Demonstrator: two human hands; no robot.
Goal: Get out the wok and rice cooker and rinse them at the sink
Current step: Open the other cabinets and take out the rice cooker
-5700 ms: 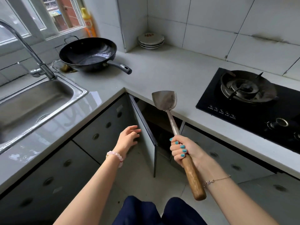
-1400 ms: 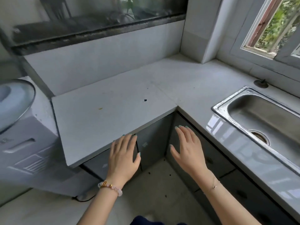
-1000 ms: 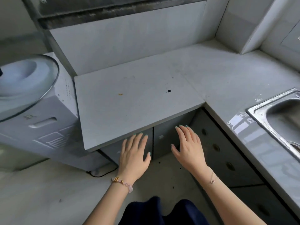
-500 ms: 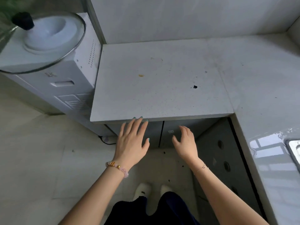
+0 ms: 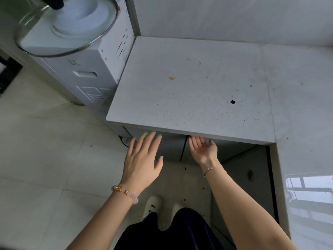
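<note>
Both hands reach low toward the doors under the worktop [image 5: 189,96]. The left hand [image 5: 142,163] lies back up, its fingers [image 5: 149,141] straight, spread and released, holding nothing; their painted tips end just below the worktop's front edge, in front of the left door [image 5: 171,150]. The right hand [image 5: 202,150] is turned palm up, its fingers [image 5: 195,141] loosely stretched and also released, the tips right under the same edge and just right of the seam [image 5: 183,150] between the two doors – whether either hand touches a door cannot be told. Above and beyond the fingertips the worktop carries a dark speck [image 5: 233,101] and a small orange stain [image 5: 171,78]. Up and to the left of the left fingers stands a white water dispenser [image 5: 93,69] with a glass lid [image 5: 68,27] on top. A bead bracelet [image 5: 125,193] circles the left wrist, a thin chain [image 5: 212,169] the right. Neither the wok nor the rice cooker shows in this view – where they are cannot be told.
</note>
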